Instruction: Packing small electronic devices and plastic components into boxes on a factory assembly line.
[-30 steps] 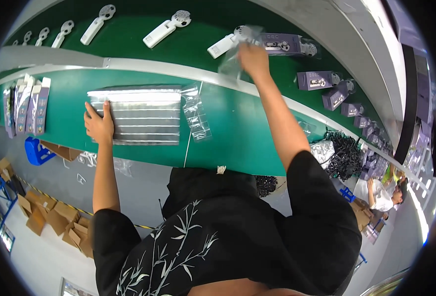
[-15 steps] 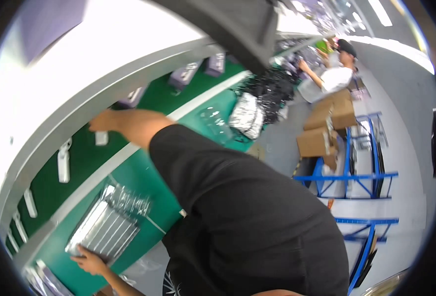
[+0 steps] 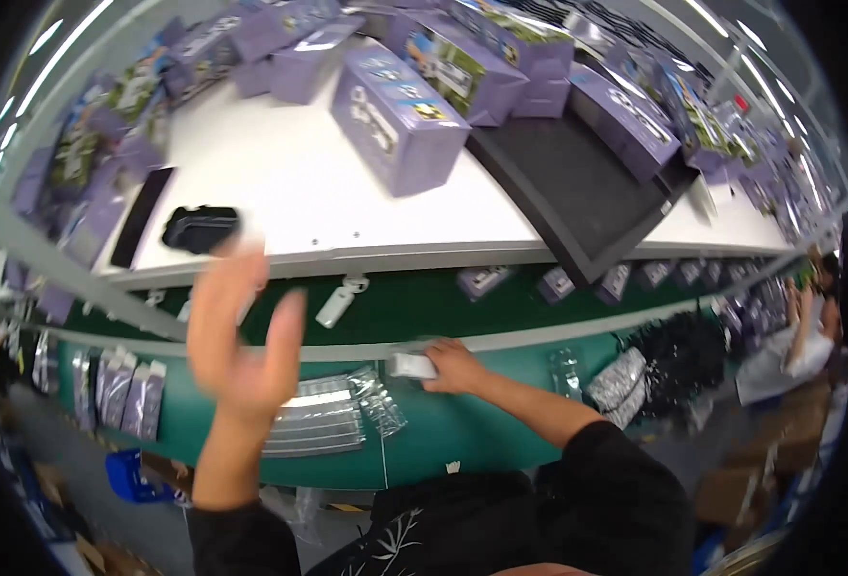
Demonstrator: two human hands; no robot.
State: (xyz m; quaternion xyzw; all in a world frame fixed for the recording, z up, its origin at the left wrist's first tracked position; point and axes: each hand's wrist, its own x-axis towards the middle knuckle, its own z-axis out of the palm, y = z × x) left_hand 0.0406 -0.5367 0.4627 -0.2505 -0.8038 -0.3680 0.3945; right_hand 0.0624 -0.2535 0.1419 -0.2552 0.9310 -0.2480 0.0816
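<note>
On the left of the green bench (image 3: 481,422), purple boxes (image 3: 141,398) stand close together, too blurred to tell apart. Next, the left hand (image 3: 237,331) is raised, thumb spread from smeared fingers, with nothing visible in its grasp; its wrist hides the left end of the clear bags (image 3: 318,420). Near the pale rail (image 3: 529,337), 1 white device (image 3: 410,366) sits hazily in the right hand (image 3: 454,367), whose curled fingertips are partly hidden. Rightward, past a silver bag (image 3: 621,386), a black heap (image 3: 681,355) blurs into indistinct strands.

The held piece (image 3: 410,366) is white, the worktable (image 3: 472,428) green.
</note>
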